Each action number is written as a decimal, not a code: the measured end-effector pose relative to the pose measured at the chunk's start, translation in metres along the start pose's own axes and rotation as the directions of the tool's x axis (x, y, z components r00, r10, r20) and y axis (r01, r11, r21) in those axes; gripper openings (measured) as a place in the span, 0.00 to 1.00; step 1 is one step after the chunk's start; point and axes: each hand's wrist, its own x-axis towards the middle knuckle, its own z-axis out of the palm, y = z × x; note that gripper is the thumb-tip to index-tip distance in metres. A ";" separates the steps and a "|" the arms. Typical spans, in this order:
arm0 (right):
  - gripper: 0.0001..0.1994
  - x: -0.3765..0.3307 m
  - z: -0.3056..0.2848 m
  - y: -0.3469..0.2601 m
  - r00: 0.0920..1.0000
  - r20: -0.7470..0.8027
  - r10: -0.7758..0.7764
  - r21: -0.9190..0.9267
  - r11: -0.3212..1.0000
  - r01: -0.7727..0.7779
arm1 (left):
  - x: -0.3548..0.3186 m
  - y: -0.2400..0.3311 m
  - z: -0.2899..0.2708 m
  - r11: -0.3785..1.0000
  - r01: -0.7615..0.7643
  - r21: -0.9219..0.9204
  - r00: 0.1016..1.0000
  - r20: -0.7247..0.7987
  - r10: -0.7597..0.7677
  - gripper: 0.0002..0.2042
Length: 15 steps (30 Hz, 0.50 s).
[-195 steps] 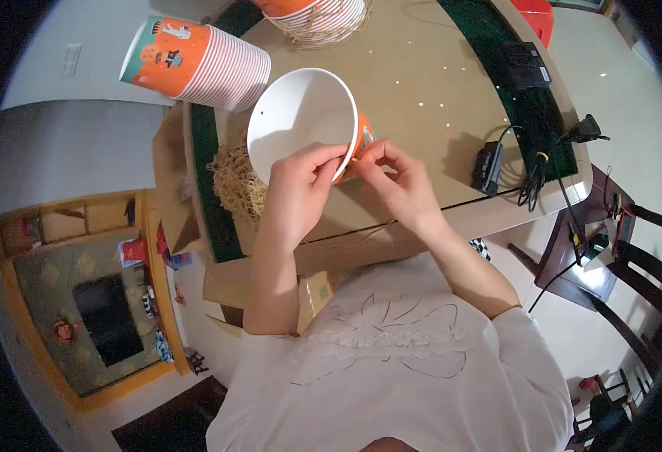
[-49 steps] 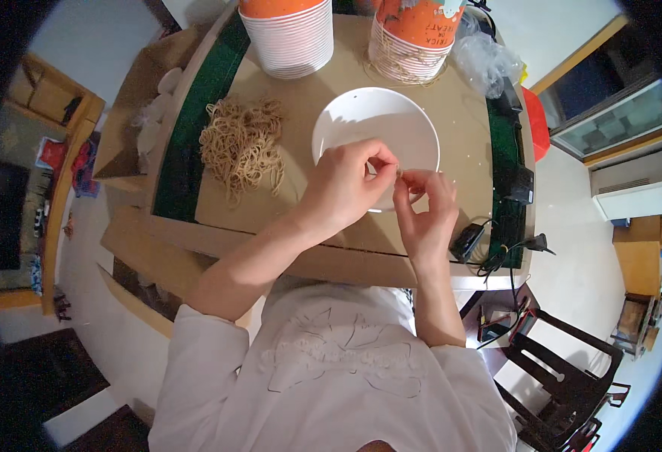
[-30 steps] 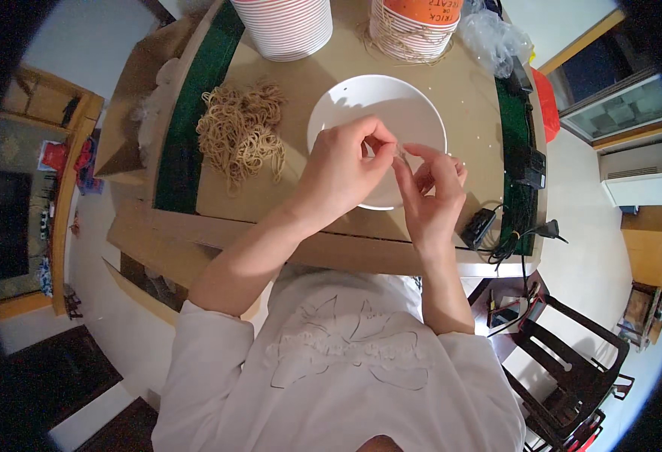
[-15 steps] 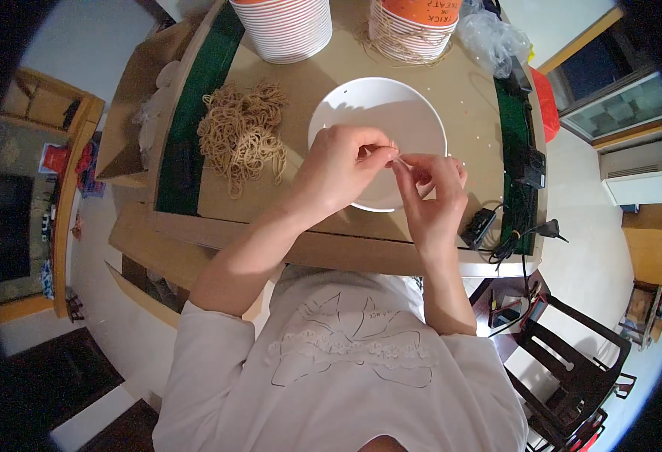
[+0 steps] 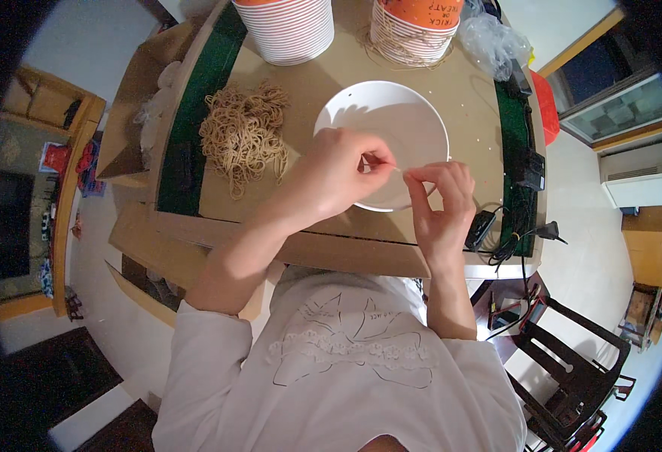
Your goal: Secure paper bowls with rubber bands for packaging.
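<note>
A white round paper bucket (image 5: 414, 105) stands on the table with its mouth up; a small dark hole shows near its rim. Over its near part, my left hand (image 5: 346, 169) pinches with thumb and index finger. Facing it, my right hand (image 5: 442, 196) pinches too, its fingertips a short gap from the left ones. A short bit of thin pale cord (image 5: 398, 169) shows between the two pinches; most of it is hidden by the fingers. To the left lies a tangled heap of tan cords (image 5: 244, 135).
Farther back stand a stack of white-rimmed paper buckets (image 5: 289, 34) and an orange bucket stack (image 5: 414, 34) with cords looped round it. A clear plastic bag (image 5: 493, 45) sits at the back right. Black cables and adapters (image 5: 508, 241) lie along the right edge, near a dark chair (image 5: 564, 361).
My fingertips have drawn slightly apart, the right hand shifting right and a little down. The bucket appears slightly farther right in view.
</note>
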 end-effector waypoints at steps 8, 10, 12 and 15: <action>0.07 0.004 -0.002 -0.009 0.999 0.052 0.004 0.005 1.000 -0.004 | -0.005 0.005 -0.004 0.993 0.041 -0.113 0.999 -0.026 -0.044 0.06; 0.07 0.004 -0.003 -0.009 1.000 0.021 0.005 0.008 1.000 -0.005 | -0.005 0.008 -0.005 0.981 0.105 -0.165 0.992 -0.050 -0.115 0.06; 0.07 0.005 -0.005 -0.010 1.000 0.020 0.005 0.011 1.000 -0.006 | -0.005 0.010 -0.006 0.978 0.080 -0.194 0.995 -0.045 -0.090 0.06; 0.06 0.005 -0.005 -0.013 1.000 0.023 0.003 0.016 1.000 -0.003 | -0.006 -0.002 0.002 0.988 -0.132 -0.079 0.989 -0.080 0.125 0.06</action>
